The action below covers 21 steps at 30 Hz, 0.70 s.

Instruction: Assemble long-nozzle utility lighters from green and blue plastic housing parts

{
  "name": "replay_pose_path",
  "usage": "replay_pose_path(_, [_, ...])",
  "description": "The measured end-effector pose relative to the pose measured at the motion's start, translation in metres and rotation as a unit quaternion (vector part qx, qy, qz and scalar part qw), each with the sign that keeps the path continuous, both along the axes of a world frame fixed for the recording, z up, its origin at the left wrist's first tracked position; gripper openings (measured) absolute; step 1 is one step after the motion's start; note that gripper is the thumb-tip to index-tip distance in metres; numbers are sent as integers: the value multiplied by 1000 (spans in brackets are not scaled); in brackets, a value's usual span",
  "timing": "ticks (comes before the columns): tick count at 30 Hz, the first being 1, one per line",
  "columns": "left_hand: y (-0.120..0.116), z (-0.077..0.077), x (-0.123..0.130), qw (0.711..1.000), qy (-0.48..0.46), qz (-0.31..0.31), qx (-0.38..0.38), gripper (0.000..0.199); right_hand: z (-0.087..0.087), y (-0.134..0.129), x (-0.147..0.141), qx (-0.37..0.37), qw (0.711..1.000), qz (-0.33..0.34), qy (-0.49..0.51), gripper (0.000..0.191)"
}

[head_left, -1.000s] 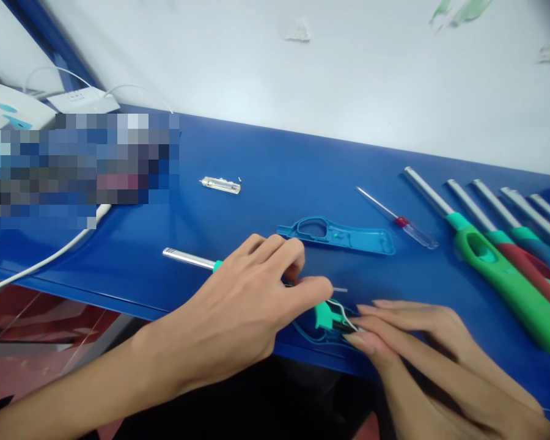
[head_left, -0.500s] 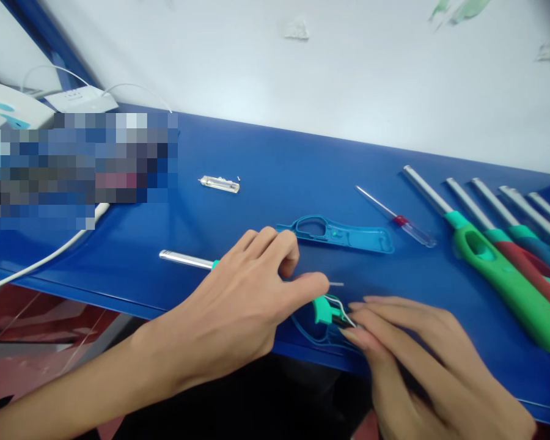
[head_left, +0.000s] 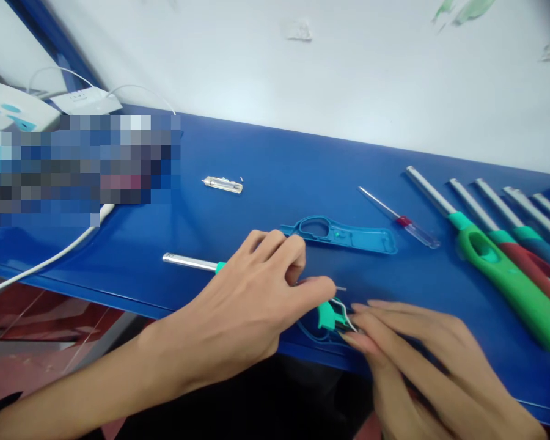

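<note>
My left hand (head_left: 256, 293) is closed over the opened blue lighter; its fingertips and what they pinch are hidden. To its left a metal tube (head_left: 190, 262) with a green collar sticks out. My right hand (head_left: 407, 348) has thumb and fingers pressed together at the white wire (head_left: 349, 319) and a dark part beside the green trigger piece (head_left: 329, 316). Below these lies the blue lower shell half (head_left: 314, 333), mostly covered by my hands. The other blue shell half (head_left: 364, 238) rests flat just behind, its inner side up.
A screwdriver (head_left: 406, 222) lies at the right, near a green lighter (head_left: 508, 284) and several others. A clear fuel tank (head_left: 223, 184) sits behind my left hand. A white cable (head_left: 68, 247) crosses the left of the blue table (head_left: 256, 159).
The whole view has shifted slightly. My left thumb has moved a little right and down, beside the green trigger piece. Both hands keep nearly the same pose.
</note>
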<state>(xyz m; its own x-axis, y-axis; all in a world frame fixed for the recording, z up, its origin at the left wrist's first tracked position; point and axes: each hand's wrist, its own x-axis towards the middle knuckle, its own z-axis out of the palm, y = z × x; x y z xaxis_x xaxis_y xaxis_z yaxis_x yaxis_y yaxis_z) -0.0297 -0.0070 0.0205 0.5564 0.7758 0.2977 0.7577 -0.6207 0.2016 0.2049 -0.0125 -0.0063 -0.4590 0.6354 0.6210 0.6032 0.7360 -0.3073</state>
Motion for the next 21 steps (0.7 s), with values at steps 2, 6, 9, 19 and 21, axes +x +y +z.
replay_pose_path(2, [0,-1,-1,1000,-13,4,2,37,-1,1,6,3,1000,4,-26,14])
replay_pose_path(6, [-2,-3,-4,998,-60,8,5,22,-5,1,13,18,999,-5,-39,14])
replay_pose_path(9, [-3,-4,-5,996,-85,-1,6,19,-7,-2,13,10,999,-1,-40,16])
replay_pose_path(19, [-3,-8,-6,995,-100,-7,25,25,-7,-10,-5,-22,996,-67,50,14])
replay_pose_path(21, [-4,-8,-6,995,-100,-11,18,23,-6,-10,-5,-28,995,-82,49,12])
